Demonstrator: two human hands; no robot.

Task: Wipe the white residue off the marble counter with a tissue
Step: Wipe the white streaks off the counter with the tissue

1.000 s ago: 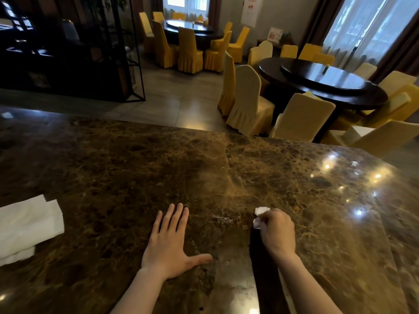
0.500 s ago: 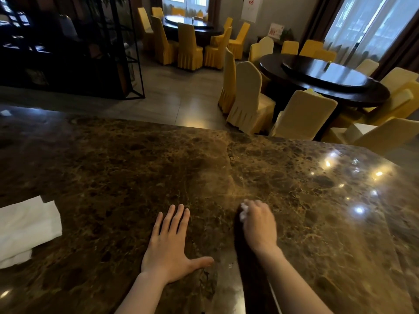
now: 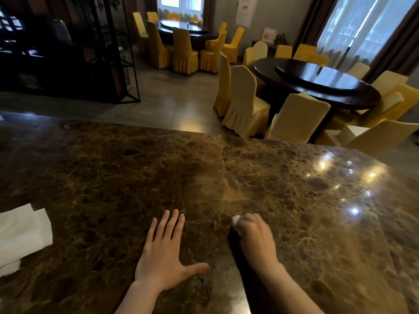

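The brown marble counter (image 3: pixel 113 177) fills the lower part of the head view. My right hand (image 3: pixel 255 233) presses a small wad of white tissue (image 3: pixel 235 219) onto the marble near the front middle; only a corner of the wad shows past my fingers. The hand is blurred by motion. My left hand (image 3: pixel 165 252) lies flat on the counter just to its left, fingers spread, holding nothing. I cannot make out white residue around the tissue.
A stack of white tissues (image 3: pixel 20 234) lies at the counter's left edge. Beyond the far edge stand yellow-covered chairs (image 3: pixel 244 105), a dark round table (image 3: pixel 322 82) and a black metal shelf (image 3: pixel 68 53). Ceiling lights glare on the counter's right part.
My right hand with the tissue slid left toward my left hand, over the spot where white streaks showed a second ago; those streaks are no longer visible. My left hand stayed put.
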